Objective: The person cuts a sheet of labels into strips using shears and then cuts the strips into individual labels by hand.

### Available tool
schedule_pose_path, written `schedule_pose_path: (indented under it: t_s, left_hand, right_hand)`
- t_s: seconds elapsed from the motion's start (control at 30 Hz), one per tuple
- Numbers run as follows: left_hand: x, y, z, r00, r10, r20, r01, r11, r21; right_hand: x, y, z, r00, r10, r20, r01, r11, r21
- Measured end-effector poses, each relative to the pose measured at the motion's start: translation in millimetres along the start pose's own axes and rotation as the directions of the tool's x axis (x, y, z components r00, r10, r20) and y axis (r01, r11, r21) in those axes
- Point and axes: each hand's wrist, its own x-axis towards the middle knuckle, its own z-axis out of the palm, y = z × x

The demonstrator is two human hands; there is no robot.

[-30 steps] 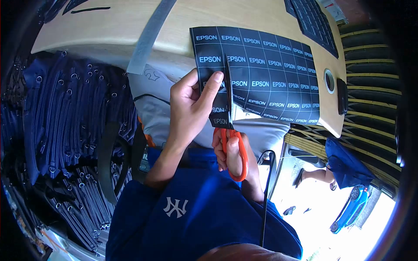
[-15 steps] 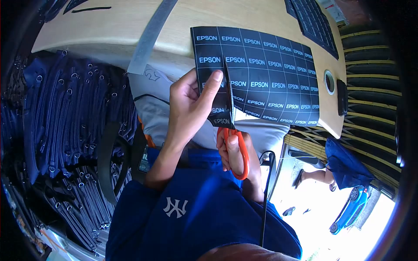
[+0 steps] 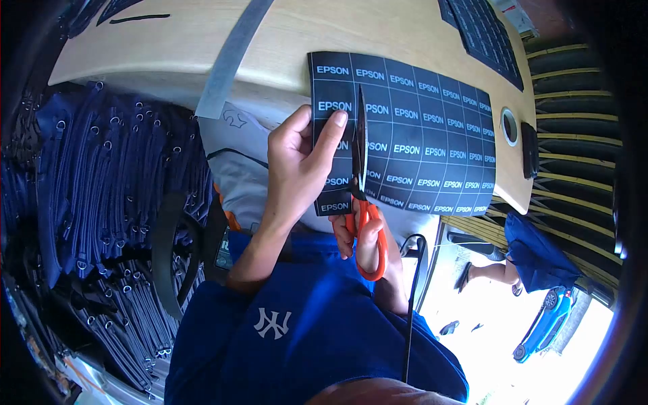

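A black sheet printed with rows of EPSON labels in a white grid (image 3: pixel 432 121) is held up at the edge of the wooden table. My left hand (image 3: pixel 300 152) pinches its left column, thumb on top and fingers underneath. In my right hand (image 3: pixel 368 239) are orange-handled scissors (image 3: pixel 382 253), gripped by the loops. Their dark blades lie along the line between the first and second columns, tips pointing away from me. A slit separates the lower part of the left strip from the rest of the sheet.
More printed black sheets (image 3: pixel 486 40) lie on the far right of the wooden table (image 3: pixel 324 27), near a round hole. A grey strip (image 3: pixel 233 61) crosses the table's edge. Dark straps with metal rings (image 3: pixel 121 162) hang at left. Another person's leg (image 3: pixel 489 271) shows at right.
The sheet has shifted slightly down and toward the right. The scissor blades have opened wider, and the lower left strip now hangs straighter beside them.
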Motion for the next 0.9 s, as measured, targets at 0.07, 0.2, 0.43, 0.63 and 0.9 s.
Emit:
schedule_pose_path:
  t_s: [0.07, 0.2, 0.43, 0.63, 0.9]
  left_hand:
    - [-3.1, 2.2, 1.1, 1.0, -0.01, 0.014, 0.01, 1.0, -0.024]
    - [-4.2, -1.1, -0.3, 0.998, 0.05, 0.041, -0.05, 0.999, -0.012]
    - [-6.9, 3.7, 1.8, 0.999, 0.042, 0.024, -0.042, 0.999, -0.001]
    - [-7.3, 4.4, 2.3, 0.999, 0.024, 0.03, -0.025, 1.0, 0.018]
    - [-6.5, 0.5, 3.2, 0.999, 0.051, 0.011, -0.051, 0.999, -0.005]
  right_hand:
    - [0.4, 1.6, -3.6, 0.999, -0.029, 0.022, 0.028, 0.999, 0.016]
    - [-0.5, 3.1, -4.4, 0.999, -0.036, -0.004, 0.036, 0.998, -0.045]
    - [-0.6, -13.2, 3.1, 0.995, 0.083, -0.06, -0.086, 0.995, -0.047]
    - [-1.5, -14.1, 2.0, 0.998, 0.04, -0.048, -0.044, 0.996, -0.08]
    - [-1.7, -18.4, 10.9, 0.99, 0.082, -0.115, -0.081, 0.997, 0.008]
